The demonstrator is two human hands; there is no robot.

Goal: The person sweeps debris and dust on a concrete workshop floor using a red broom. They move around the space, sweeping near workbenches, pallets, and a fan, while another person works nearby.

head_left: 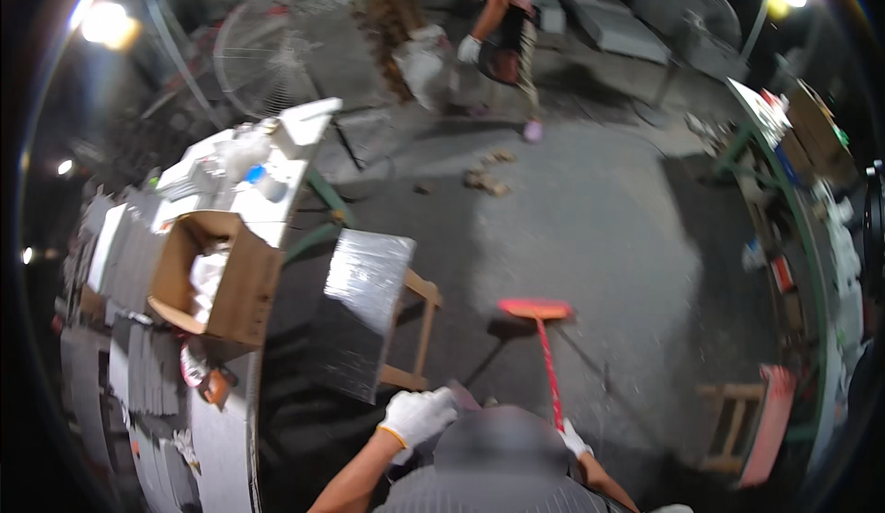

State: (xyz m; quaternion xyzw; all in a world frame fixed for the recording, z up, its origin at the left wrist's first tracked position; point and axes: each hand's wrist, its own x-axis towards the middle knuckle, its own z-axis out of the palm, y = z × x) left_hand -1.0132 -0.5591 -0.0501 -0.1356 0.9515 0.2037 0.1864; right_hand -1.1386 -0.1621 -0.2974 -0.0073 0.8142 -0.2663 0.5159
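My right hand [575, 441], in a white glove, closes around the upper end of a red broom handle [549, 365]. The broom's orange-red head [536, 309] rests on the grey floor ahead of me. My left hand [419, 417], also gloved in white with a yellow cuff edge, is curled shut left of my body. A thin, blurred edge [466, 397] shows beside its fingers; what it grips I cannot make out. Just beyond that hand is a wooden stool [424, 329] with a seat [371, 278] wrapped in shiny film. A grey rounded shape [502, 444] partly hides the space between my hands.
At left, a white table [318, 118] bears an open cardboard box [249, 283]. A green-legged bench [800, 227] lines the right side, near a pink-topped wooden stool [770, 425]. Brown scraps [486, 181] lie on the floor. Farther off, another person [505, 24] stands by a large fan [277, 47].
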